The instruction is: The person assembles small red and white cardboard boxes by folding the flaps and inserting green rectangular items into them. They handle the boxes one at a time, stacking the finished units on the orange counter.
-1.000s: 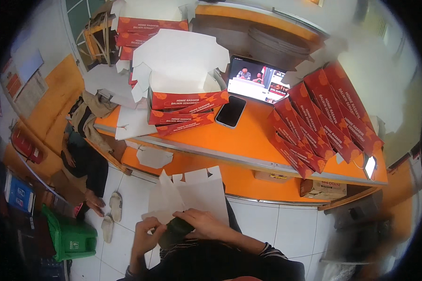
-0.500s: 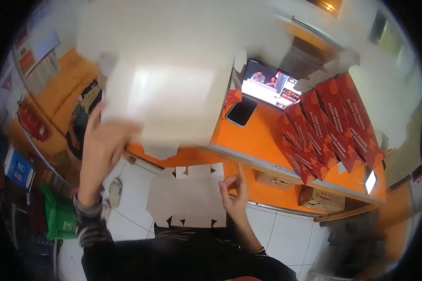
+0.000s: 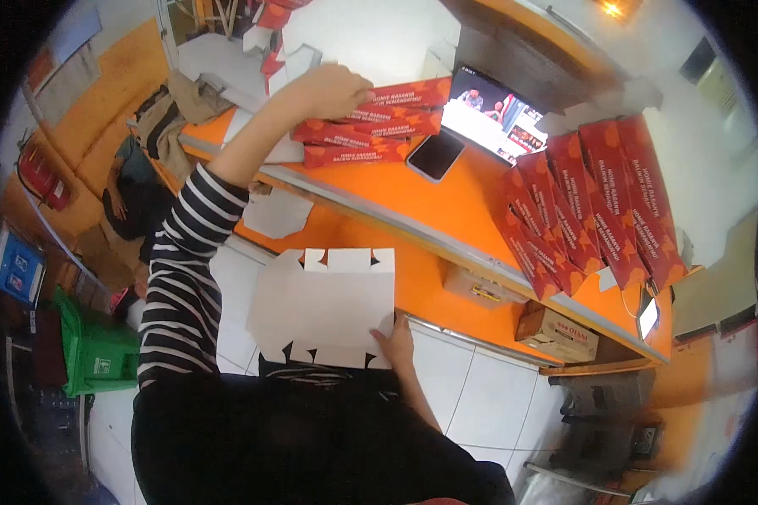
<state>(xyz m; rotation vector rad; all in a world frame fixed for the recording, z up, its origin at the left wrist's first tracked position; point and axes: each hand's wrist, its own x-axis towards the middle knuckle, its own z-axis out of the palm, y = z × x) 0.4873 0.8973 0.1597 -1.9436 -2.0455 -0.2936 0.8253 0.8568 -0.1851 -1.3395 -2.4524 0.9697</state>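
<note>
On my lap lies a pale flat cardboard box blank (image 3: pixel 324 307) with slotted tabs along two edges. My right hand (image 3: pixel 398 343) grips its right edge, thumb on top and the other fingers partly hidden. My left hand (image 3: pixel 333 91) reaches forward to a stack of red-edged folded cartons (image 3: pixel 358 151) on the left part of the orange counter (image 3: pixel 354 194). Its bent fingers rest at the edge of an upper carton; the fingertips are partly hidden.
Right of the stack are a dark phone (image 3: pixel 435 156) and a lit screen (image 3: pixel 497 118). More red cartons (image 3: pixel 594 210) lean at the right. A brown box (image 3: pixel 556 332) sits on the shelf below. A green bin (image 3: pixel 97 349) stands at left; someone sits beyond it.
The large blurred white panel by my left hand no longer covers the counter's left part, and red carton edges show there. My left hand moved forward and right. My right hand now grips the blank's edge.
</note>
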